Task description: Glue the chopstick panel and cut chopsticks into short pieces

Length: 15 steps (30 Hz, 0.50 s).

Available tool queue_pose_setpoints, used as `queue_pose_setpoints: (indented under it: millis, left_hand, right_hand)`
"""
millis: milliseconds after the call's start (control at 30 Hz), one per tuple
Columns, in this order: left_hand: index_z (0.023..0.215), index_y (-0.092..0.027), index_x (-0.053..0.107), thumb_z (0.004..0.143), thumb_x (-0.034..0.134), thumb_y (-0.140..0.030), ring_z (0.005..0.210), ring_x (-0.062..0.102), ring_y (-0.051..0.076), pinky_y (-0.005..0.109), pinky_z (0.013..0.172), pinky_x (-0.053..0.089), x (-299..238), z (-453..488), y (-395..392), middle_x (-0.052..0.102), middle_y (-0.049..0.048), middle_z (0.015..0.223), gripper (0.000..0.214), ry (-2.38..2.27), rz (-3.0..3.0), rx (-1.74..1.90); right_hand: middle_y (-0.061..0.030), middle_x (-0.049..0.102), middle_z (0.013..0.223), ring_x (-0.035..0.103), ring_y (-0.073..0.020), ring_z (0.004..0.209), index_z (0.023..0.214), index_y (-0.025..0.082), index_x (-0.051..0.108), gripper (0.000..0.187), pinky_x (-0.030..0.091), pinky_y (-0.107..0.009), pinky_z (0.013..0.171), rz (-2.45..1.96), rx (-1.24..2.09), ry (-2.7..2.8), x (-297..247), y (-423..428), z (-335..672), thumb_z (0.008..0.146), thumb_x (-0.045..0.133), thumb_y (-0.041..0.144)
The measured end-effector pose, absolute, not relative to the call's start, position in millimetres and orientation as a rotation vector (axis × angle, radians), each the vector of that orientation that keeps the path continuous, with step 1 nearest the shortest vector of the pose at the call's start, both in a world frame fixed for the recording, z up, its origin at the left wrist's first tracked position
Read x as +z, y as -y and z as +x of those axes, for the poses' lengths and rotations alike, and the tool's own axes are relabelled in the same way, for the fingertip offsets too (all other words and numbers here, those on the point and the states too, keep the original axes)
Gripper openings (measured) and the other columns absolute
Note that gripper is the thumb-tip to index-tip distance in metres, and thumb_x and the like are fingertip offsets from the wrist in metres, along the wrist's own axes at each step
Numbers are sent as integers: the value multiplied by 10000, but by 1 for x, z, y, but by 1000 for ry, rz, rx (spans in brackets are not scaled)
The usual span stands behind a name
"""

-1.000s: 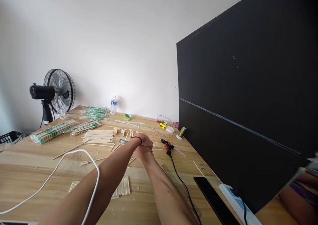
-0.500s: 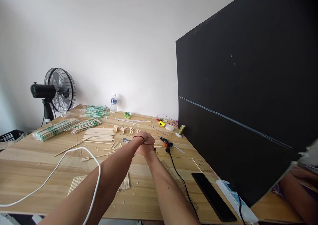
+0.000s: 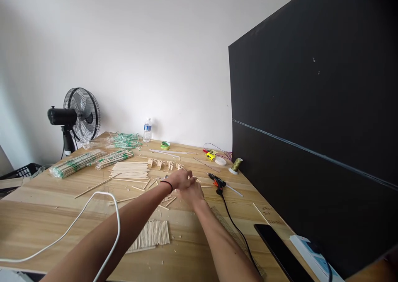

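Observation:
Both my arms reach out over a wooden table (image 3: 46, 215). My left hand (image 3: 180, 179), with a dark band on its wrist, lies partly over my right hand (image 3: 193, 193). Its fingers are curled down among loose wooden sticks (image 3: 168, 200). My right hand sits just under and behind it, and its fingers are mostly hidden. What either hand holds is not visible. A black and orange glue gun (image 3: 217, 181) lies just to the right of the hands. A flat mat of glued sticks (image 3: 151, 235) lies nearer to me.
Stick bundles in green-printed wrappers (image 3: 76, 164), a stack of bare sticks (image 3: 129, 171), small stick assemblies (image 3: 160, 164), a water bottle (image 3: 147, 130), green tape (image 3: 165, 145), a thread spool (image 3: 236, 165). A fan (image 3: 81, 115) at left, black board (image 3: 311, 120) at right, phone (image 3: 281, 253), power strip (image 3: 314, 260), white cable (image 3: 93, 215).
The hands were clasped together with the left wrist across the right; now the left hand has loosened and reaches forward over the sticks. The view has shifted slightly left.

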<state>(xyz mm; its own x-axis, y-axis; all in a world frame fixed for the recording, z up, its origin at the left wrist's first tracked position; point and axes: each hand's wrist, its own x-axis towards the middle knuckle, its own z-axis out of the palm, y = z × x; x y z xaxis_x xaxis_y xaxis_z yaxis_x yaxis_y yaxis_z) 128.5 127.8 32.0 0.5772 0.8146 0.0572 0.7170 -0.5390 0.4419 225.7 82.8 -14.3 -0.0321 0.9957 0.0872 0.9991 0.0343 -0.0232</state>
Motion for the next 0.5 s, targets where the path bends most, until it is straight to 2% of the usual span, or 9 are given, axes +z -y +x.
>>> queue_pose_setpoints:
  millis: [100, 167, 300, 500]
  left_hand:
    - [1289, -169, 623, 1002, 634, -360, 1111, 664, 244, 462, 944, 583, 33, 95, -150, 645, 108, 1301, 344, -1370, 2426, 490]
    - [1292, -168, 620, 1002, 635, -357, 1109, 665, 243, 460, 940, 585, 33, 67, -170, 644, 108, 1301, 346, -1512, 2376, 527]
    - [1295, -165, 617, 999, 640, -354, 1099, 669, 243, 456, 929, 590, 23, 14, -203, 646, 107, 1295, 352, -1740, 2285, 489]
    - [1282, -170, 626, 1003, 634, -353, 1093, 670, 237, 449, 929, 590, 5, -20, -226, 649, 106, 1292, 334, -1878, 2320, 467]
  right_hand:
    - [-108, 732, 1118, 711, -230, 998, 1125, 146, 704, 331, 563, -415, 899, -2188, 1, 2073, -19, -79, 240, 1008, 607, 441]
    - [-144, 772, 1013, 738, -254, 958, 1019, 152, 754, 379, 535, -356, 836, -2203, 36, 1986, -24, -76, 249, 1024, 539, 464]
    - [-170, 798, 960, 758, -271, 920, 968, 165, 792, 446, 470, -295, 707, -2202, 94, 1822, -34, -74, 258, 1037, 457, 451]
    - [-152, 805, 905, 754, -258, 861, 887, 184, 793, 404, 413, -275, 654, -2128, 130, 1706, -39, -79, 264, 1003, 536, 473]
